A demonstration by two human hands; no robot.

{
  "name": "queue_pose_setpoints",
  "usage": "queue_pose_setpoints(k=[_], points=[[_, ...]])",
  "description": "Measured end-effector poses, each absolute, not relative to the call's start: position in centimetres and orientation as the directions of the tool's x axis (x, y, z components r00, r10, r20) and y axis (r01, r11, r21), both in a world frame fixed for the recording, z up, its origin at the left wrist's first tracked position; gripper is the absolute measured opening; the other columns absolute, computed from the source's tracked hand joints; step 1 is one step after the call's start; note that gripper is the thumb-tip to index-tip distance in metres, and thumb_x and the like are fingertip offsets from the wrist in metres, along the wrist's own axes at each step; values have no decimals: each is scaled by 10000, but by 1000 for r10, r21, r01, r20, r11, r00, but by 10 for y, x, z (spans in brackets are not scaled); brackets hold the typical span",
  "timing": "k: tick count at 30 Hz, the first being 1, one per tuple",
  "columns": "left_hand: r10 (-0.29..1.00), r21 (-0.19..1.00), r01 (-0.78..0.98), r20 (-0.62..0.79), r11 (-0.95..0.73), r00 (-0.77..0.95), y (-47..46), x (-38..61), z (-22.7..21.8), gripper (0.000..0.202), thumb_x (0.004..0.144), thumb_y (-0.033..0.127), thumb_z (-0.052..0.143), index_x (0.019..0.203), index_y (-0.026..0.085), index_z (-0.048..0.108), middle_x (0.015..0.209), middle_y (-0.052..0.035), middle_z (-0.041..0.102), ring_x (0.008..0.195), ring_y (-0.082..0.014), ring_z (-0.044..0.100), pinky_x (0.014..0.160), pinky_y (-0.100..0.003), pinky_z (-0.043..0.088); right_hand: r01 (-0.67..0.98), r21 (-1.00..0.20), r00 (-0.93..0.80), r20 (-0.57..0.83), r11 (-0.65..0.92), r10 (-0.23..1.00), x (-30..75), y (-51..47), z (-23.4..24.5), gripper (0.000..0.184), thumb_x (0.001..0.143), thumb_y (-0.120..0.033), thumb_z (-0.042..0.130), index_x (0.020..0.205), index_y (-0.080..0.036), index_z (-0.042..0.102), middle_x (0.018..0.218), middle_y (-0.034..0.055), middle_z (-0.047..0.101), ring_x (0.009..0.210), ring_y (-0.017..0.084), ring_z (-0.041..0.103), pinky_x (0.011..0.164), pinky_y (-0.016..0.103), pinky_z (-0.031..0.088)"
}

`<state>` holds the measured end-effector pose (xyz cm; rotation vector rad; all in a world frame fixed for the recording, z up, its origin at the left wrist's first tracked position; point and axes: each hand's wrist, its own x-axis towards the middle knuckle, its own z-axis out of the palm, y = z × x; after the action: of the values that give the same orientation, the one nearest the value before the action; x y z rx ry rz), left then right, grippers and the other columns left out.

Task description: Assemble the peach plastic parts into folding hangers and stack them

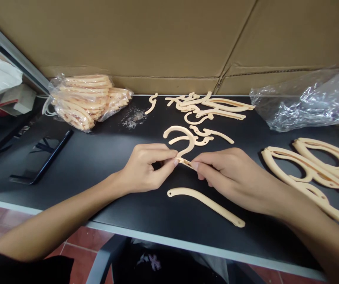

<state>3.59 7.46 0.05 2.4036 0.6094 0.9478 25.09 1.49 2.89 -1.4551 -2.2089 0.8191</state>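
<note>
Over the middle of the table, my left hand (150,167) pinches the base of a cream plastic hanger hook (190,139), whose curve points up and to the left. My right hand (231,177) is closed on the other end of a short slotted hanger piece (184,161) at the hook's base. The right fingers hide most of that end, so I cannot tell how far it extends. Just below both hands lies a loose curved hanger arm (206,203) with a hole at its left end. Small loose hanger parts (213,134) rest behind the hands.
Clear bags of cream hanger parts (82,96) stand at the back left. A phone (43,157) lies at left. More loose parts (216,104) are piled at the back. Folded hangers (302,173) lie at right, before a crumpled plastic bag (305,100). Cardboard (146,39) walls the back.
</note>
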Motion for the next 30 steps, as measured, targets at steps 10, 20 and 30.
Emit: queue_pose_setpoints(k=[10, 20, 30], points=[[431, 452, 159, 598, -878, 676, 79, 32, -5, 159, 933, 123, 558, 955, 153, 712, 800, -49, 726, 643, -112, 652, 617, -211, 540, 574, -799, -435, -111, 180, 894, 254, 21, 28, 378, 971, -290, 461, 646, -189, 624, 509, -32, 561, 500, 112, 530, 534, 255, 379], [324, 323, 147, 609, -935, 724, 82, 29, -6, 157, 920, 96, 562, 1005, 166, 673, 836, -56, 732, 723, -136, 697, 654, -226, 571, 683, -675, -427, -59, 279, 902, 251, 19, 24, 364, 977, -269, 435, 643, -204, 563, 505, -34, 478, 511, 112, 464, 546, 268, 312], [253, 273, 99, 614, -957, 748, 85, 26, -9, 229, 882, 42, 582, 1064, 168, 645, 949, -75, 745, 809, -144, 717, 727, -242, 600, 731, -640, -393, -107, 239, 913, 249, 15, 20, 346, 968, -268, 417, 632, -209, 471, 540, -24, 458, 483, 105, 396, 516, 269, 301]])
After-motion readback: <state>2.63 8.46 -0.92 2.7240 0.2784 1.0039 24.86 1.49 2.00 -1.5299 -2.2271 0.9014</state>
